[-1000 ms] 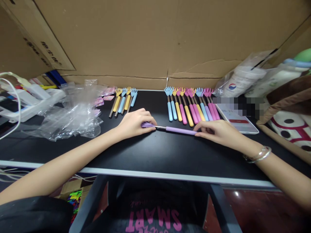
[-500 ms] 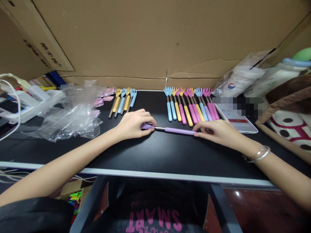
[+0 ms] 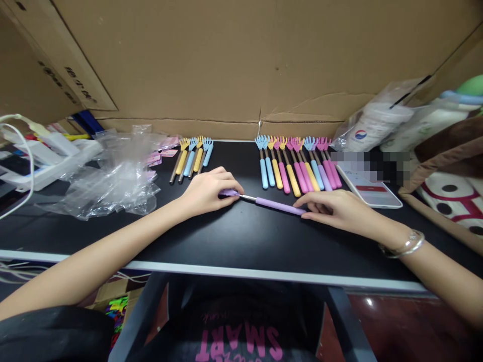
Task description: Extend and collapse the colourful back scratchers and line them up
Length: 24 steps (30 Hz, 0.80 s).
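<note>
A purple back scratcher [image 3: 277, 205] with a metal rod lies level between my hands, over the front half of the black table. My left hand [image 3: 212, 191] is closed on its claw end, fingers and thumb pinching near where the rod begins. The far end of its purple handle sits in the pinch of my right hand [image 3: 332, 208], closed too. Behind my right hand, several back scratchers [image 3: 292, 173] in blue, yellow, pink and purple lie in a row, claws away from me. A smaller group of yellow and blue back scratchers [image 3: 190, 158] rests behind my left hand.
Crumpled clear plastic bags [image 3: 116, 176] lie at left, near a white power strip [image 3: 56, 161] with cables. A phone [image 3: 372, 188], a bagged cup [image 3: 377, 125] and a brown-handled bag [image 3: 445, 176] stand at right. A cardboard wall [image 3: 226, 65] closes the back.
The purple handle's right end has dipped slightly toward me, along with my right hand. The claw in my left hand appears turned more edge-on. Both hands keep their hold.
</note>
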Available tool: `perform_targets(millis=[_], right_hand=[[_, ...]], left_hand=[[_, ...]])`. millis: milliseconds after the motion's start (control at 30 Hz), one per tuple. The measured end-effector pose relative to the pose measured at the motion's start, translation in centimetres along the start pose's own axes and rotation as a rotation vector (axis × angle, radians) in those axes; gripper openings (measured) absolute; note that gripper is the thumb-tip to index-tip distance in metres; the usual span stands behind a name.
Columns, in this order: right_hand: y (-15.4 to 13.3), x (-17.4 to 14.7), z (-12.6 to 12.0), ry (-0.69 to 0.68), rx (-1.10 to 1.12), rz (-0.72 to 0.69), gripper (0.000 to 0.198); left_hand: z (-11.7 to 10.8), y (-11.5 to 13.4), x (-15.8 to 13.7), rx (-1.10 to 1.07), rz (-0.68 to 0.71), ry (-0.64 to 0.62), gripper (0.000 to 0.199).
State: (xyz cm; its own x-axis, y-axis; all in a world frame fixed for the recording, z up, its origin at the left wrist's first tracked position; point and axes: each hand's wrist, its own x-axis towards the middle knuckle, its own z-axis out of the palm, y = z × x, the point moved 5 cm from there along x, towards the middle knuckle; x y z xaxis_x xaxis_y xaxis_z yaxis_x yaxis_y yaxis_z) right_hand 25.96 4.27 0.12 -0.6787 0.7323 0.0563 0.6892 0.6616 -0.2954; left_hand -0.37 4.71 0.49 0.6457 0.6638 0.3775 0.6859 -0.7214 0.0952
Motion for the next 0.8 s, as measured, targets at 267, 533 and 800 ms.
perform_targets(millis=[267, 533, 800], right_hand=[[-1.7, -0.1, 0.1, 0.001, -0.042, -0.124, 0.032], [-5.5, -0.1, 0.3, 0.053, -0.111, -0.292, 0.029], [-8.3, 0.6, 0.9, 0.114, -0.295, -0.467, 0.03]], left_hand=[[0.1, -0.4, 0.2, 0.093, 0.026, 0.087, 0.018], [0.2, -0.9, 0.4, 0.096, 0.007, 0.07, 0.021], [0.3, -0.9, 0.3, 0.107, 0.039, 0.058, 0.026]])
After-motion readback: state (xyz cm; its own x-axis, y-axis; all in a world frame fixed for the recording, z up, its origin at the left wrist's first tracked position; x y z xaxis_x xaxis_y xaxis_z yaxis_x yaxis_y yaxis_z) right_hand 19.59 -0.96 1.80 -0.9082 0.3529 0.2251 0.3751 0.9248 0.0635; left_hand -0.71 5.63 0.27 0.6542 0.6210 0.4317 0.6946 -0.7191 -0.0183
